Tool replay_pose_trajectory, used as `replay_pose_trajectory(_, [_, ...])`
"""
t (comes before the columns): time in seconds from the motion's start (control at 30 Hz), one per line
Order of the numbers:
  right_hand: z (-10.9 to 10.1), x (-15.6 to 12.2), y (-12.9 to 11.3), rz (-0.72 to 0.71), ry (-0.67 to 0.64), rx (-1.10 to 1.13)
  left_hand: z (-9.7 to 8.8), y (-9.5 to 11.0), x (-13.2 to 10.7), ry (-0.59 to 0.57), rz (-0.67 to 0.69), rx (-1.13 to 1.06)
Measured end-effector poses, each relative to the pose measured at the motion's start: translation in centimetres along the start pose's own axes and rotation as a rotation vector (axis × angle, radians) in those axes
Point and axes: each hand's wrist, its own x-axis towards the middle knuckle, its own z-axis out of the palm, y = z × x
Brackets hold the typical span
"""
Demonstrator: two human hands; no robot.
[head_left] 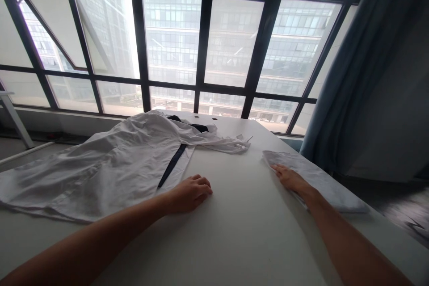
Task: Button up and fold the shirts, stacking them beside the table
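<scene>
A crumpled white shirt point(100, 170) spreads over the left half of the white table point(248, 237) and hangs past its left side. A dark navy strip point(172, 165) lies along the shirt, with more dark fabric point(187, 123) near the collar. My left hand point(191, 194) rests palm down on the table with loosely curled fingers, just right of the shirt, holding nothing. My right hand point(290, 178) lies flat on a folded pale cloth point(321, 183) at the table's right side, not gripping it.
A large dark-framed window point(204, 40) stands beyond the table's far edge, with office buildings outside. A blue curtain point(335, 85) hangs at the right. A white stand leg point(15, 118) and a low white rail point(27, 152) are at the left, on the floor.
</scene>
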Motion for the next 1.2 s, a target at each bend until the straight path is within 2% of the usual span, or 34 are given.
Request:
replay_pose_trajectory(0.1, [-0.2,0.2,2.1,-0.017,-0.028,-0.006,0.1,-0.1,0.0,0.004,0.001,0.004])
replay_pose_trajectory(0.23, [-0.2,0.2,2.9,-0.044,0.024,0.022,0.1,0.1,0.1,0.004,-0.004,0.009])
replay_pose_trajectory(0.4, [-0.4,0.0,2.3,-0.074,0.052,-0.002,-0.7,-0.1,0.3,-0.018,-0.002,0.006])
replay_pose_trajectory(0.47, [-0.4,0.0,1.2,-0.091,0.089,-0.025,-1.9,-1.0,0.3,-0.014,-0.097,0.072])
replay_pose_trajectory(0.57, [0.2,-0.1,-1.4,-0.148,0.130,-0.042,-4.4,-3.1,-0.5,-0.016,-0.446,0.269])
replay_pose_trajectory(0.63, [0.9,-0.1,-3.9,-0.205,0.119,-0.054,-5.9,-4.6,-1.3,-0.091,-0.699,0.388])
replay_pose_trajectory(0.7, [1.5,0.0,-6.6,-0.265,0.089,-0.089,-7.0,-5.7,-2.0,-0.204,-0.863,0.452])
replay_pose_trajectory(0.8, [2.0,1.1,-10.5,-0.330,0.031,-0.192,-7.6,-6.8,-2.6,-0.292,-0.938,0.456])
replay_pose_trajectory(0.9, [2.0,3.5,-13.9,-0.292,-0.005,-0.242,-7.5,-7.5,-2.5,-0.258,-0.967,0.399])
replay_pose_trajectory(1.07, [2.7,8.6,-18.9,-0.234,0.044,-0.127,-7.9,-8.6,-2.7,-0.209,-1.088,0.069])
replay_pose_trajectory(1.2, [3.4,12.2,-21.9,-0.229,0.053,-0.080,-8.6,-9.0,-3.2,-0.133,-1.154,-0.193])
